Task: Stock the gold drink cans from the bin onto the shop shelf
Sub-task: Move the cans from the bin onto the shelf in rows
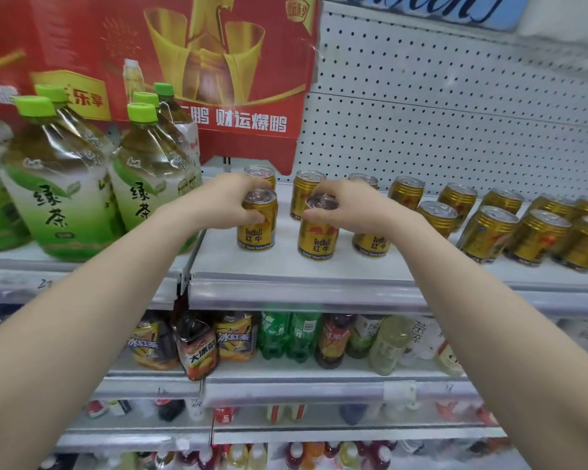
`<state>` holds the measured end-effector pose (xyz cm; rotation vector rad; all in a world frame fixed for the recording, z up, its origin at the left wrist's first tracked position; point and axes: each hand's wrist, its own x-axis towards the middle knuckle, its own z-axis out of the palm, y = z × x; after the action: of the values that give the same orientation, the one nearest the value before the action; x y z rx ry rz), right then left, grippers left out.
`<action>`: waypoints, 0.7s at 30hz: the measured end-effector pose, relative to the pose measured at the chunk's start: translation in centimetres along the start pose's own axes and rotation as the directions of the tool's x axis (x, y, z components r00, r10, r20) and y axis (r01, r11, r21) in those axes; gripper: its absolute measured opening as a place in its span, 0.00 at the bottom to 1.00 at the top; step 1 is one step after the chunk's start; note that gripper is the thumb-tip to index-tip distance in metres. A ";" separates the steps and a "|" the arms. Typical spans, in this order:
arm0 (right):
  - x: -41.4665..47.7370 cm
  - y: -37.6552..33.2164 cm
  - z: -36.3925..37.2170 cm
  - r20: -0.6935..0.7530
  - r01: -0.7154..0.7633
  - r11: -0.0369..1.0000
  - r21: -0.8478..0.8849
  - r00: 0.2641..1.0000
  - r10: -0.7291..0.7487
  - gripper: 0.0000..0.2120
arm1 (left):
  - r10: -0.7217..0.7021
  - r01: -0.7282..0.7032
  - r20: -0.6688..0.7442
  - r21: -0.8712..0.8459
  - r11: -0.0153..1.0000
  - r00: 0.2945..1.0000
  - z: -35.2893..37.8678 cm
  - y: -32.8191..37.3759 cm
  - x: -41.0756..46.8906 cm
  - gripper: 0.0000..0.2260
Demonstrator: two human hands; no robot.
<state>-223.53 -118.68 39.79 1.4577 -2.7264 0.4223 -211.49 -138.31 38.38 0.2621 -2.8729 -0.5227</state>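
The head view, the only one, looks onto the shop shelf (286,269); the left hand (230,201) curls its fingers round the upper part of one gold can (257,225) near the shelf's left end, and the right hand (347,206) pinches the rim of a second gold can (318,237) just beside it; both cans look upright and set down on the board, though the grips are not yet loosed.

The stocked cans (486,235) already run in two rough rows to the right end, so the job looks well advanced; the bin is out of view, so what remains cannot be told.

A bare strip lies along the front edge; the green tea bottles (58,191) crowd the left end, and a red carton (218,79) overhangs the back-left corner.
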 end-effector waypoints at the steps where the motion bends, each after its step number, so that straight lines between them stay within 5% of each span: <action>1: -0.2 0.0 0.1 -0.010 -0.001 1.000 0.000 1.000 0.001 0.20 | 0.008 -0.008 -0.005 0.003 1.000 1.000 0.1 0.0 0.1 0.29; 21: -0.9 0.4 2.0 -0.107 0.017 0.997 -0.079 0.994 -0.026 0.24 | 0.033 -0.031 -0.027 0.088 0.996 0.999 0.3 0.0 0.1 0.28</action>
<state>-223.15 -118.28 37.62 1.4011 -2.6104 0.3773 -211.68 -138.24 38.17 0.2351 -2.8707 -0.3841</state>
